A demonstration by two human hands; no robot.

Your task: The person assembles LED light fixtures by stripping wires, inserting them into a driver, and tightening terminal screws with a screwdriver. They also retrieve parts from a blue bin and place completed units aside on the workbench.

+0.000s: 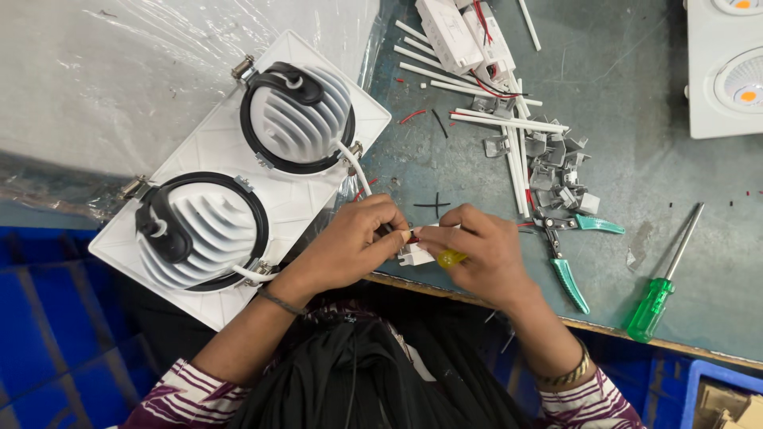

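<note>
My left hand pinches a small white connector block and thin wires at the table's near edge. Against it my right hand grips a yellow-handled screwdriver, its tip pointing at the block. A white twin downlight fixture with two ribbed round heat sinks lies tilted to the left, overhanging the table edge. A white cable runs from it toward my left hand.
Teal-handled cutters and a green-handled screwdriver lie to the right. White sleeve tubes, metal clips and white driver boxes sit farther back. Plastic sheeting covers the left; another white fixture is top right.
</note>
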